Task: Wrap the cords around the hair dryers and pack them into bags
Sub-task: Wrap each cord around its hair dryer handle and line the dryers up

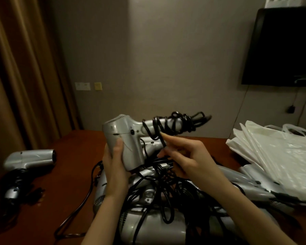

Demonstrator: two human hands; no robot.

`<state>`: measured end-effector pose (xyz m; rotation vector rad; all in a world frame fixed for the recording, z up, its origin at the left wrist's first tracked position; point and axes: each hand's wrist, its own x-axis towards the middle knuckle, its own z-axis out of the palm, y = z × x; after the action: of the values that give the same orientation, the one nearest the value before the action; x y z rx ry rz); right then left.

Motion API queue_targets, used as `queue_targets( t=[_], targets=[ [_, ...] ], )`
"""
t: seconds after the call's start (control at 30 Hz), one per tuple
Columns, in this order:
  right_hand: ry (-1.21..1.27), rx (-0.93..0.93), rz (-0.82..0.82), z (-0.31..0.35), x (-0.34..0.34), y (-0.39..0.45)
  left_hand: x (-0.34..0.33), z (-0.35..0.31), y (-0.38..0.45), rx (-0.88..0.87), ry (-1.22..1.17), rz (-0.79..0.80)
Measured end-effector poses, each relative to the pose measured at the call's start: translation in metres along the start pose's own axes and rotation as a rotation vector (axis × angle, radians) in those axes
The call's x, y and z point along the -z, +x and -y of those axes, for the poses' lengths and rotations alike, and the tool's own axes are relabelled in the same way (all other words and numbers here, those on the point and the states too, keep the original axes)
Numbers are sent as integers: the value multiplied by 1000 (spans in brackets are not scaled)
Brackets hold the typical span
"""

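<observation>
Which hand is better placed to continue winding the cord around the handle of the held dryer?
Probably the right hand: it already pinches the black cord just below the coils on the handle. The left hand grips the barrel of the hair dryer, steadying it.

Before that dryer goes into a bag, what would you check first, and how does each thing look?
1. Left hand grips the held dryer by its barrel: ok.
2. Cord coiled round the handle: ok, though loose.
3. Cord end tucked in: not ok, the right hand fingers pinch a free strand.
4. Plug secured: cannot tell.
5. White bags within reach at the right: ok.
6. A bag opened: not ok, they lie flat.
</observation>
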<state>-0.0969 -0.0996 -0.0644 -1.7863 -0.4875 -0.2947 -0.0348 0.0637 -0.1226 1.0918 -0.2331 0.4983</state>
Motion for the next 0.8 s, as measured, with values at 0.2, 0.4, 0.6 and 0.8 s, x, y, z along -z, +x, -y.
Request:
queue_targets(
  t=[0.2,0.4,0.6,0.8],
  targets=[
    [-101,-214,168,-2,10,1,-1,-2,0,120,-135,24],
    [-276,-373,97,-10,41,7,-3,-5,-5,176,-137,259],
    [-300,-445,210,-17,80,-3,-2,-4,-6,201,-126,386],
    [-195,-313,389,-2,92,4,-1,-5,-6,207,-73,407]
  ],
)
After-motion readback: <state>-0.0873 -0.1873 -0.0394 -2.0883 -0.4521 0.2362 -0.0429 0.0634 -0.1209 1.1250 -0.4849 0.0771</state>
